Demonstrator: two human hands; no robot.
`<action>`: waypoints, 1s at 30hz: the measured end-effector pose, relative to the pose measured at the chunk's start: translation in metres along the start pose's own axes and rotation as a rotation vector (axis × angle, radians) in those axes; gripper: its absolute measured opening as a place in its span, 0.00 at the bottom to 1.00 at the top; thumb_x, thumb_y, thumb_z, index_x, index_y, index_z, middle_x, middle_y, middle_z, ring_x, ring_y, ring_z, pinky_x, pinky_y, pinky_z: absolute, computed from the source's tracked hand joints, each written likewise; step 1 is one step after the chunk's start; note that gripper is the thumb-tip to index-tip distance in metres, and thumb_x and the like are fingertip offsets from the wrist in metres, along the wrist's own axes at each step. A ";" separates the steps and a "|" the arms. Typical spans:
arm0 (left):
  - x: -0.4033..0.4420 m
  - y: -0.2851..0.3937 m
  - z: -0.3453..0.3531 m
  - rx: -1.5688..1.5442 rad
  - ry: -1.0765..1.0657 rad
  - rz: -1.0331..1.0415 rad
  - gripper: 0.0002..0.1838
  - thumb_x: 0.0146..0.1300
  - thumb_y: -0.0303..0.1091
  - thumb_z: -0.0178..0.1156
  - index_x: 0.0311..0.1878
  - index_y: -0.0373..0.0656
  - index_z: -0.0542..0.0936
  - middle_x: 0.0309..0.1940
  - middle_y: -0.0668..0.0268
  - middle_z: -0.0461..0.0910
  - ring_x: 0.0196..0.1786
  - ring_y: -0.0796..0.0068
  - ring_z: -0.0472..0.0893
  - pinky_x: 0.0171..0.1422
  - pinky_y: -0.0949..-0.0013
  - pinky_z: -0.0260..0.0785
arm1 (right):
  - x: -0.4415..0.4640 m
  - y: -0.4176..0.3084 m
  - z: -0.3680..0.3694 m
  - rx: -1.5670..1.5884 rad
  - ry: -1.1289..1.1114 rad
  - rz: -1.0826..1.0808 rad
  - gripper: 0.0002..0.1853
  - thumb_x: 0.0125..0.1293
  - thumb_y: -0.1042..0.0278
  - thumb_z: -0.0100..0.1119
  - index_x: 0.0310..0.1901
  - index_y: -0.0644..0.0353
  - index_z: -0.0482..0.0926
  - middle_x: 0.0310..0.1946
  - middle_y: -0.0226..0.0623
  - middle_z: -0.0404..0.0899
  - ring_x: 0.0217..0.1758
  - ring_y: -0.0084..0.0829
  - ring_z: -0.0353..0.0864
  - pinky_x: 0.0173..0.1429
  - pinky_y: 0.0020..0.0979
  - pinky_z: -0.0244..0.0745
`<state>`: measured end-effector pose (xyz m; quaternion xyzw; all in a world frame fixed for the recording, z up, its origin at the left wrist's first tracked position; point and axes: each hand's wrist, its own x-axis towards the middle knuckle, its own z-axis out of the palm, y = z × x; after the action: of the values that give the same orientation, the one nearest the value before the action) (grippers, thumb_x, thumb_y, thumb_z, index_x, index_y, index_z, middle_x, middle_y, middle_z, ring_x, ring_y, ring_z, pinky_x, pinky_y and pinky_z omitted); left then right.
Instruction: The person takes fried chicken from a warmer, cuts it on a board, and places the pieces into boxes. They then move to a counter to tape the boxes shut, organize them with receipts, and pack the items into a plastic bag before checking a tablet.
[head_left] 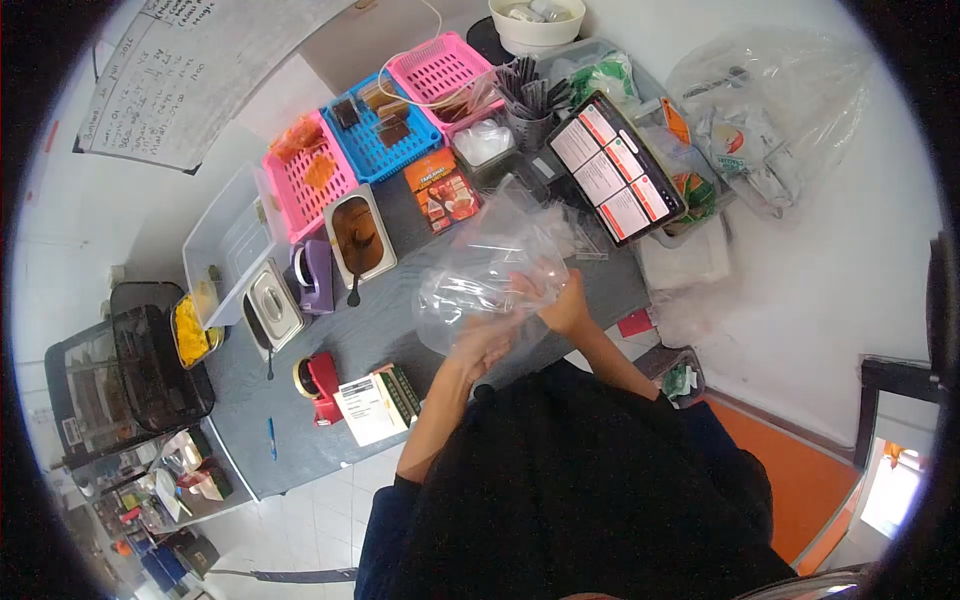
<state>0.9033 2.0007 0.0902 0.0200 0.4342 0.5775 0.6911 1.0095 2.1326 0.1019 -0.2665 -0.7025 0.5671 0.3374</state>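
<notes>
Clear plastic bag (pixel 455 285) above the grey counter (pixel 235 420), between my hands. My right fingers (pixel 545 280) grasp its side; my left hand (pixel 485 345) touches its near edge, finger closure indeterminable. Beyond: orange box (pixel 440 190), then blue basket (pixel 375 150).

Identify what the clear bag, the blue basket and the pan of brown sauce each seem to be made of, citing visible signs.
Clear bag: thin, glossy plastic film; it is see-through, with creases and bright glints.
Blue basket: probably moulded plastic, with even colour and regular slots.
Pan: likely smooth metal, perhaps stainless steel, judging by its silvery rim.
</notes>
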 end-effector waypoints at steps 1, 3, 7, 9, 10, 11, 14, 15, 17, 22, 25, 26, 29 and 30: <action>0.003 -0.004 -0.006 0.250 0.012 0.078 0.21 0.61 0.35 0.60 0.56 0.35 0.73 0.25 0.68 0.74 0.17 0.85 0.66 0.21 0.77 0.57 | -0.001 0.005 0.000 -0.005 -0.002 -0.005 0.12 0.50 0.66 0.71 0.33 0.62 0.79 0.22 0.36 0.78 0.20 0.26 0.72 0.29 0.29 0.70; 0.012 -0.019 -0.025 0.633 0.040 0.203 0.22 0.60 0.38 0.62 0.56 0.37 0.75 0.31 0.65 0.78 0.24 0.81 0.72 0.28 0.76 0.64 | -0.003 0.020 -0.006 -0.016 -0.008 -0.018 0.13 0.49 0.66 0.72 0.33 0.62 0.79 0.21 0.39 0.78 0.19 0.27 0.73 0.28 0.29 0.70; -0.004 -0.006 -0.008 0.832 0.134 0.063 0.25 0.63 0.49 0.57 0.55 0.39 0.77 0.51 0.64 0.78 0.51 0.73 0.76 0.55 0.75 0.67 | 0.001 0.009 -0.019 -0.225 -0.244 -0.117 0.15 0.49 0.62 0.72 0.32 0.62 0.79 0.23 0.42 0.78 0.21 0.34 0.77 0.28 0.31 0.71; -0.014 0.004 -0.009 1.104 -0.090 0.278 0.19 0.65 0.41 0.51 0.57 0.47 0.76 0.55 0.63 0.76 0.55 0.70 0.75 0.60 0.71 0.64 | -0.005 0.007 -0.013 -0.158 -0.275 -0.053 0.16 0.50 0.59 0.71 0.32 0.61 0.79 0.24 0.42 0.79 0.22 0.37 0.79 0.29 0.32 0.72; -0.017 0.006 -0.011 1.234 -0.203 0.390 0.18 0.66 0.37 0.48 0.58 0.51 0.76 0.57 0.62 0.75 0.57 0.69 0.75 0.63 0.69 0.63 | -0.005 0.005 -0.013 -0.195 -0.289 -0.065 0.15 0.50 0.61 0.71 0.31 0.62 0.79 0.24 0.41 0.79 0.23 0.33 0.79 0.29 0.31 0.72; -0.017 0.005 -0.012 1.128 -0.156 0.218 0.19 0.66 0.39 0.49 0.58 0.51 0.76 0.56 0.63 0.76 0.56 0.70 0.75 0.61 0.70 0.65 | -0.006 0.001 -0.013 -0.232 -0.304 -0.078 0.14 0.50 0.63 0.71 0.31 0.63 0.80 0.24 0.39 0.80 0.24 0.29 0.79 0.30 0.30 0.72; -0.007 -0.013 -0.028 0.865 -0.045 -0.082 0.20 0.65 0.43 0.52 0.57 0.49 0.76 0.51 0.64 0.78 0.50 0.74 0.77 0.54 0.72 0.68 | -0.006 -0.003 -0.008 -0.313 -0.298 -0.262 0.11 0.50 0.66 0.70 0.29 0.64 0.79 0.23 0.39 0.79 0.24 0.26 0.79 0.30 0.30 0.71; -0.004 -0.020 -0.026 0.827 -0.025 -0.049 0.20 0.65 0.45 0.52 0.56 0.48 0.77 0.49 0.64 0.79 0.48 0.75 0.78 0.52 0.73 0.69 | -0.007 -0.003 -0.006 -0.335 -0.287 -0.348 0.11 0.50 0.67 0.69 0.28 0.64 0.79 0.23 0.40 0.79 0.23 0.27 0.78 0.29 0.31 0.70; 0.002 -0.032 -0.020 0.760 0.059 -0.005 0.21 0.65 0.47 0.51 0.52 0.42 0.79 0.43 0.65 0.80 0.42 0.80 0.77 0.45 0.77 0.70 | -0.007 -0.001 -0.007 -0.189 -0.325 -0.100 0.09 0.51 0.68 0.67 0.28 0.64 0.79 0.21 0.41 0.78 0.21 0.29 0.76 0.28 0.31 0.69; 0.021 -0.015 -0.051 0.614 0.311 0.483 0.15 0.62 0.36 0.55 0.46 0.38 0.81 0.39 0.62 0.81 0.38 0.78 0.79 0.40 0.73 0.71 | 0.008 0.010 -0.029 -0.279 0.000 -0.176 0.07 0.54 0.70 0.63 0.27 0.64 0.76 0.18 0.41 0.71 0.19 0.30 0.68 0.26 0.29 0.63; 0.028 -0.016 -0.046 0.641 0.518 0.789 0.13 0.60 0.31 0.56 0.46 0.37 0.80 0.39 0.61 0.81 0.38 0.75 0.80 0.40 0.73 0.72 | 0.017 -0.012 -0.032 -0.370 0.193 -0.169 0.06 0.52 0.75 0.60 0.25 0.65 0.73 0.17 0.44 0.65 0.18 0.31 0.61 0.25 0.31 0.59; 0.029 -0.014 -0.045 0.426 0.431 0.815 0.13 0.59 0.30 0.56 0.47 0.37 0.79 0.40 0.61 0.81 0.39 0.74 0.80 0.40 0.72 0.72 | 0.021 -0.014 -0.031 -0.399 0.201 -0.171 0.05 0.52 0.77 0.60 0.25 0.65 0.73 0.17 0.44 0.65 0.18 0.31 0.60 0.25 0.31 0.58; 0.017 0.017 -0.026 0.185 0.422 0.554 0.19 0.56 0.28 0.60 0.53 0.37 0.76 0.40 0.60 0.81 0.42 0.71 0.79 0.43 0.72 0.73 | 0.030 0.005 -0.033 -0.336 0.243 -0.209 0.03 0.52 0.82 0.56 0.26 0.65 0.72 0.17 0.43 0.64 0.19 0.30 0.61 0.25 0.30 0.58; 0.011 0.023 -0.022 0.159 0.467 0.411 0.22 0.56 0.28 0.62 0.55 0.37 0.74 0.40 0.60 0.81 0.42 0.70 0.79 0.44 0.71 0.73 | 0.032 0.000 -0.032 -0.293 0.247 -0.225 0.03 0.52 0.83 0.54 0.27 0.66 0.71 0.18 0.43 0.65 0.19 0.30 0.61 0.25 0.30 0.59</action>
<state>0.8713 2.0069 0.0826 0.0283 0.6117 0.6581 0.4381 1.0145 2.1763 0.1115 -0.3002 -0.7559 0.3809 0.4398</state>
